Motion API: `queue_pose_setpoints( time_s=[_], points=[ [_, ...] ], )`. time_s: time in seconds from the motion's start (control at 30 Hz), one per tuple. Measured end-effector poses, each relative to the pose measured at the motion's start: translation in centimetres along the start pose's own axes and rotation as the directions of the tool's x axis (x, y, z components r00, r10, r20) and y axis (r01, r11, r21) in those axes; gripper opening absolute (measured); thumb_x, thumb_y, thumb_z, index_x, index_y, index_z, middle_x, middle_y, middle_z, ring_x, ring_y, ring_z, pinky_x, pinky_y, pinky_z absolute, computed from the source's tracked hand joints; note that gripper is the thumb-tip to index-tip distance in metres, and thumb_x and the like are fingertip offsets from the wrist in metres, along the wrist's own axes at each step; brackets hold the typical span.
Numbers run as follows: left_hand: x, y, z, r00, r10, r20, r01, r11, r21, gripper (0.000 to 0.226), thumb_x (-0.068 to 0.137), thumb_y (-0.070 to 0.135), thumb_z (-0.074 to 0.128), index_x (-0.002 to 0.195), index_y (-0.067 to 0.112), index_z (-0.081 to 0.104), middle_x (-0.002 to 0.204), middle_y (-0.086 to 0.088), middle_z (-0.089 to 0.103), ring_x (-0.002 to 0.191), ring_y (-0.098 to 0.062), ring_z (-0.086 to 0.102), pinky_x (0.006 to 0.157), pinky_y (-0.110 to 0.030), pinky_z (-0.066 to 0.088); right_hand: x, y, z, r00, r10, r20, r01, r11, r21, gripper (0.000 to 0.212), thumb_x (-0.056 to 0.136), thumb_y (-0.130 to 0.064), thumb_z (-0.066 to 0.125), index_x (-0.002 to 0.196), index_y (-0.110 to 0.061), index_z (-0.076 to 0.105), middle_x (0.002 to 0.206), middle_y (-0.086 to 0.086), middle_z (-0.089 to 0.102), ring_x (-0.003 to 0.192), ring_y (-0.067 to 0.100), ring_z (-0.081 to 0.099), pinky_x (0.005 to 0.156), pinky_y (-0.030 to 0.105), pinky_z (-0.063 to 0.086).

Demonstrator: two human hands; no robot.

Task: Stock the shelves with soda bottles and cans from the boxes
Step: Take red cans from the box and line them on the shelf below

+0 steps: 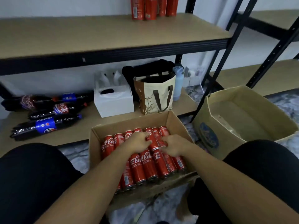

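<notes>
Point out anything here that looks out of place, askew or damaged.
The soda bottles lie on their sides on the lower shelf instead of standing like the cans on the shelf above. A tote bag and a white box share that lower shelf. The empty cardboard box has a torn rim at its left corner.

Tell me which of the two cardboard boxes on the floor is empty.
The right-hand box with the blue logo is empty, its bare bottom showing; the nearer box in front is packed with Coca-Cola cans.
</notes>
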State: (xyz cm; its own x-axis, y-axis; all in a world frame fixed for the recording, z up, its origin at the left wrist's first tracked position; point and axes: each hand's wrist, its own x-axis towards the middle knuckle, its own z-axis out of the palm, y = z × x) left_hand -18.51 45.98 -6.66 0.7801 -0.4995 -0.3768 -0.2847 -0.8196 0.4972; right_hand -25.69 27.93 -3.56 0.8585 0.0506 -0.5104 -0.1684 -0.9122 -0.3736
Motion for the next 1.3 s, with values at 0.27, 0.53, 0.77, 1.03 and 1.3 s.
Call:
queue_pose_setpoints(
  time_s=[0.27,0.53,0.77,1.03,1.3],
  points=[
    [7.5,-2.9,4.6,0.991,-0.123,0.046,0.129,0.980,-0.152,0.044,0.101,0.031,0.061,0.144,0.019,0.054,0.134,-0.007,0.063,0.113,-0.021,0.061,0.085,-0.025,0.041,7.4,5.2,7.2,0.983,0.123,0.133,-0.146,0.973,0.181,0.062,0.092,-0.063,0.056,0.144,-0.028,0.050,0.138,0.002,0.060,0.124,0.026,0.060,0.109,0.047,0.045],
    [16.8,-3.3,8.7,0.961,-0.272,-0.050,0.263,0.955,-0.134,0.062,0.098,0.036,0.065,0.150,0.013,0.039,0.122,-0.014,0.067,0.112,-0.033,0.065,0.079,-0.034,0.049,13.3,7.5,12.6,0.933,0.320,0.162,-0.358,0.856,0.373,0.065,0.091,-0.058,0.063,0.145,-0.026,0.045,0.134,0.005,0.060,0.123,0.028,0.058,0.107,0.052,0.046],
    [20.0,-3.4,11.1,0.921,-0.368,-0.125,0.364,0.930,-0.056,0.067,0.083,0.044,0.080,0.123,0.015,0.035,0.113,-0.016,0.065,0.106,-0.037,0.065,0.071,-0.038,0.044,15.1,7.0,14.3,0.922,0.387,0.017,-0.375,0.879,0.294,0.086,0.080,-0.062,0.073,0.148,-0.026,0.035,0.142,0.004,0.049,0.124,0.029,0.056,0.102,0.050,0.049],
    [16.6,-3.2,10.4,0.932,-0.288,-0.219,0.221,0.932,-0.287,0.063,0.080,0.032,0.077,0.121,0.025,0.030,0.114,-0.013,0.056,0.088,-0.034,0.065,0.068,-0.035,0.046,13.4,6.9,13.8,0.937,0.348,-0.007,-0.310,0.842,0.441,0.073,0.075,-0.053,0.079,0.135,-0.023,0.048,0.124,-0.002,0.066,0.112,0.022,0.065,0.100,0.045,0.051],
    [9.6,-2.9,5.8,0.932,-0.173,-0.319,0.053,0.934,-0.352,0.090,0.076,0.026,0.082,0.148,0.027,0.029,0.138,-0.005,0.048,0.113,-0.027,0.060,0.088,-0.035,0.050,9.1,6.9,10.2,0.932,0.343,-0.114,-0.208,0.767,0.606,0.063,0.066,-0.039,0.090,0.120,-0.024,0.060,0.117,-0.004,0.068,0.108,0.020,0.065,0.099,0.042,0.052]
  ],
)
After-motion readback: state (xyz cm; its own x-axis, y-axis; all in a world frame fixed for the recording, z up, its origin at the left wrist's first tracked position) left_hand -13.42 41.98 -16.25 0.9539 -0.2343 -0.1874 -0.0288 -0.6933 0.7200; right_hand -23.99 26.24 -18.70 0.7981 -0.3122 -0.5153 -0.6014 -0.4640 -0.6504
